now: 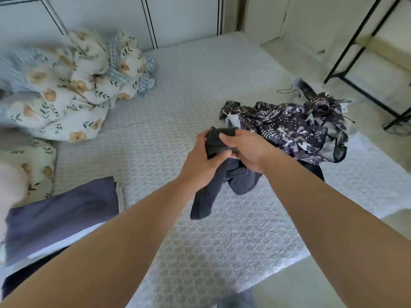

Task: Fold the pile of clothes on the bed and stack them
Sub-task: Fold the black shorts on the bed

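Both my hands hold a dark grey garment (224, 181) above the middle of the bed (178, 112). My left hand (201, 158) grips its bunched top from the left, and my right hand (246, 147) pinches the same bunch from the right. The rest of the garment hangs down and trails onto the mattress. A crumpled pile of dark patterned clothes (295, 127) lies just to the right of my hands. A folded blue-grey garment (62, 216) sits on a stack at the near left of the bed.
A bunched floral duvet (73, 85) fills the far left of the bed, with a floral pillow (33, 165) in front of it. A black metal rack (364, 63) stands on the floor at the right. A wardrobe wall (111, 16) runs behind the bed.
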